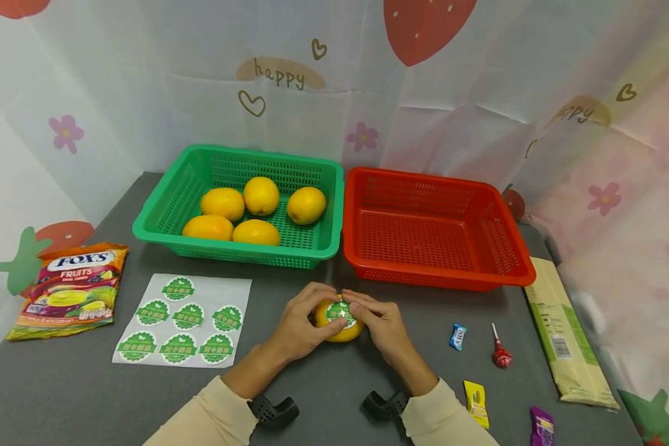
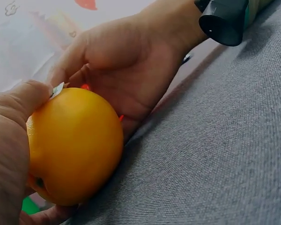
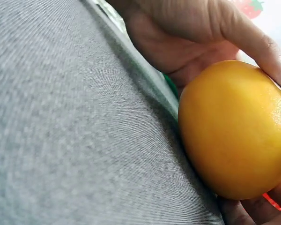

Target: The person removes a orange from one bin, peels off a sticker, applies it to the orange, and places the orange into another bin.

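An orange [image 1: 342, 335] rests on the table between both hands, with a round green-and-white sticker [image 1: 337, 311] on its top. My left hand [image 1: 300, 323] grips its left side, thumb at the sticker's edge. From the right, my right hand [image 1: 387, 326] holds the fruit, its thumb pressing on the sticker. In the left wrist view, a sticker edge [image 2: 57, 90] stands up slightly beside a thumb. The right wrist view shows the orange [image 3: 234, 131] close to the grey surface, with fingertips [image 3: 260, 208] beneath its side.
A green basket [image 1: 240, 253] with several oranges stands behind, beside a red basket [image 1: 440, 275]. A sticker sheet [image 1: 206, 314] and a candy bag [image 1: 78, 291] lie left. Right are wrapped candies [image 1: 476, 402], a lollipop [image 1: 500, 356] and a long beige-green package [image 1: 571, 337].
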A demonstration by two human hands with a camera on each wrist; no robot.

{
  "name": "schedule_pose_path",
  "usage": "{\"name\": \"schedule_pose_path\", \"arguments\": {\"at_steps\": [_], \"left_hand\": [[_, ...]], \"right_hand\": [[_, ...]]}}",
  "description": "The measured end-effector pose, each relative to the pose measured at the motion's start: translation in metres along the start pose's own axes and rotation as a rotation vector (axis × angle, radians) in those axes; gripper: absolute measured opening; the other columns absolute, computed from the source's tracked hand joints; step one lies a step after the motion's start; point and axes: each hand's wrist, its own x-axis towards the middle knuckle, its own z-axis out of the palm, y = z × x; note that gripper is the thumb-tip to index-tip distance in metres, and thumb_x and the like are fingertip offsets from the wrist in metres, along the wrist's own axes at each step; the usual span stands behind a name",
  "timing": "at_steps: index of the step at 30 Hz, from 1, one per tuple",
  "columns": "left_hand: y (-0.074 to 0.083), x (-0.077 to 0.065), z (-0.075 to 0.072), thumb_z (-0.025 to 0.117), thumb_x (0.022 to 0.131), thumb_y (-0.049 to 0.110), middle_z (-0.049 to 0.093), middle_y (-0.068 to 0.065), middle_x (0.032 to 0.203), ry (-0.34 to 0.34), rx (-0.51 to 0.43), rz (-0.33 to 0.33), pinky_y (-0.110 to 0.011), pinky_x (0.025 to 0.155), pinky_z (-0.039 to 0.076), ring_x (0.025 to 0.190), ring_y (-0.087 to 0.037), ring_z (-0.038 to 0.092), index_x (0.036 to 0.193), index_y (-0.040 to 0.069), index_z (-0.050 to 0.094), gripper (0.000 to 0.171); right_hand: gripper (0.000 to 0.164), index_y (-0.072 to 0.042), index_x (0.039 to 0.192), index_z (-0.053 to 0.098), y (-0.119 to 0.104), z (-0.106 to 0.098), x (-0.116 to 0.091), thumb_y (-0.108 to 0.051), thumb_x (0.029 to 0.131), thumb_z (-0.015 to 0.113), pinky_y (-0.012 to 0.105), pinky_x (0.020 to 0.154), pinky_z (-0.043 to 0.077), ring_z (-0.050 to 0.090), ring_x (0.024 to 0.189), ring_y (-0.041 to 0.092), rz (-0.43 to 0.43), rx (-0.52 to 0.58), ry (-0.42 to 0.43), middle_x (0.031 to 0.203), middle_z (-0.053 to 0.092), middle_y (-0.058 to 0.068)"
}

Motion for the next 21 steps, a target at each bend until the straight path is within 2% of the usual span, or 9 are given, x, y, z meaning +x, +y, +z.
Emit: {"name": "schedule_pose_path", "arguments": {"at_steps": [3,5,9,12,16,21], "left_hand": [[-0.010,-0.003,0.001,0.083,0.074,0.006,0.059,-0.015,0.113,-0.020,-0.009,0.000,-0.036,0.081,0.051,0.101,-0.027,0.059,0.112,0.002,0.069,0.041],[-0.013,-0.004,0.001,0.083,0.075,0.006,0.060,-0.014,0.115,-0.023,-0.010,0.011,-0.033,0.083,0.051,0.103,-0.027,0.059,0.117,0.001,0.069,0.044],[-0.014,-0.003,0.000,0.084,0.071,0.003,0.063,-0.016,0.113,-0.009,-0.010,0.023,-0.036,0.087,0.050,0.104,-0.031,0.061,0.115,-0.004,0.069,0.047],[-0.014,-0.002,0.000,0.085,0.071,0.005,0.065,-0.014,0.113,-0.014,-0.006,0.001,-0.037,0.088,0.049,0.105,-0.032,0.061,0.114,-0.004,0.069,0.047],[-0.013,-0.001,-0.002,0.084,0.075,0.010,0.065,-0.008,0.115,-0.039,-0.006,-0.047,-0.034,0.089,0.049,0.107,-0.026,0.060,0.116,0.001,0.070,0.044],[-0.012,-0.003,-0.003,0.081,0.079,0.014,0.064,-0.003,0.114,-0.052,-0.014,-0.084,-0.035,0.087,0.050,0.106,-0.021,0.060,0.117,0.006,0.070,0.040]], "right_hand": [[0.027,0.006,0.122,0.063,0.000,-0.002,0.000,-0.003,0.097,0.057,0.032,0.098,0.041,0.052,0.122,0.025,0.011,-0.001,-0.025,0.127,0.059,0.016],[0.031,0.009,0.126,0.059,-0.007,-0.001,-0.002,0.002,0.096,0.057,0.031,0.097,0.042,0.051,0.122,0.024,-0.021,-0.026,-0.064,0.130,0.056,0.020],[0.040,0.012,0.131,0.052,-0.007,-0.002,-0.003,0.010,0.091,0.058,0.031,0.094,0.045,0.052,0.121,0.024,-0.069,-0.070,-0.124,0.133,0.052,0.024],[0.042,0.007,0.133,0.053,0.000,-0.004,-0.002,0.008,0.092,0.059,0.031,0.094,0.045,0.053,0.119,0.022,-0.040,-0.061,-0.121,0.133,0.054,0.020],[0.037,0.003,0.133,0.055,0.000,-0.005,-0.001,-0.001,0.097,0.056,0.030,0.096,0.043,0.052,0.121,0.023,0.017,-0.026,-0.095,0.133,0.055,0.016],[0.035,0.001,0.134,0.055,-0.007,-0.006,-0.001,-0.011,0.101,0.051,0.034,0.101,0.038,0.048,0.126,0.026,0.053,-0.103,-0.096,0.135,0.054,0.014]]}}
